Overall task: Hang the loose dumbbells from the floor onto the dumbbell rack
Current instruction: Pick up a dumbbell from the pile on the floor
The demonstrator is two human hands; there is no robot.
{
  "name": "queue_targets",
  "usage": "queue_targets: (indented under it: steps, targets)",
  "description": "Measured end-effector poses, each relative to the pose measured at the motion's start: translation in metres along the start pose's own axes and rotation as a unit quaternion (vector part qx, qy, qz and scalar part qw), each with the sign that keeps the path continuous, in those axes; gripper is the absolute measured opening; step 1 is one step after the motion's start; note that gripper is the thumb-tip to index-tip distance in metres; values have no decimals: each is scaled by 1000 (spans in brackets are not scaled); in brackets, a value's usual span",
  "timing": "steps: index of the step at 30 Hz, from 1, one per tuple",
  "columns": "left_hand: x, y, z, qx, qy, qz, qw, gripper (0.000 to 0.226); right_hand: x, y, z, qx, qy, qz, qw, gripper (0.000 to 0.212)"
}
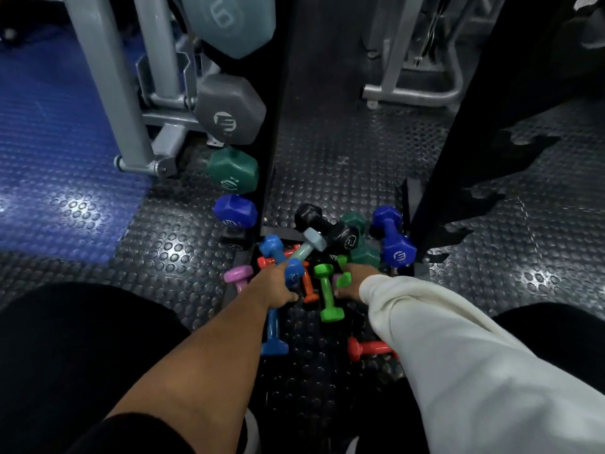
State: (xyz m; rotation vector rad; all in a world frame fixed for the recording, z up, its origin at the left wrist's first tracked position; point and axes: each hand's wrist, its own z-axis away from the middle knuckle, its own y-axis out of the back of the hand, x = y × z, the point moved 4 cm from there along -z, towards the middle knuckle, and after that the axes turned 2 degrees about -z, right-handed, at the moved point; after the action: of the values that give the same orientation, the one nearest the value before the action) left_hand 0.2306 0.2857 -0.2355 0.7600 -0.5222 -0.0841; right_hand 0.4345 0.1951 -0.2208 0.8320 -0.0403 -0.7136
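Several loose dumbbells lie piled on the studded floor between the rack's two black uprights. My left hand grips a blue dumbbell at the pile's left side. My right hand, mostly covered by a white sleeve, reaches down beside a small green dumbbell; whether it holds it is hidden. Around them lie a black dumbbell, an indigo one, a bigger green one, an orange one and a pink one.
On the left upright hang a pale blue, a grey, a green and an indigo dumbbell. The right upright shows bare hooks. A second blue dumbbell and a red one lie nearer me. A grey machine frame stands left.
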Motion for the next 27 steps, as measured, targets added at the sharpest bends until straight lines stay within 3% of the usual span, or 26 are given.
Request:
queue_targets:
  steps: [7,12,16,19,23,27]
  targets:
    - [-27,-6,-6,55,55,26,997,70,-38,-16,-29,-4,-31,45,998,79]
    - [-58,-17,-21,62,100,71,990,76,-79,-43,-49,-2,-25,-85,996,93]
    - [-65,-20,-22,59,109,92,988,67,-103,-66,-68,13,-73,-199,977,112]
    - [-56,-14,-15,46,113,77,990,68,-106,-68,-73,25,-117,-243,963,105]
    - [-58,-15,-18,38,122,75,989,74,-101,-79,-99,16,-124,-272,954,75]
    - [-58,-14,-18,46,129,91,986,81,-100,-69,-96,8,-158,-319,934,68]
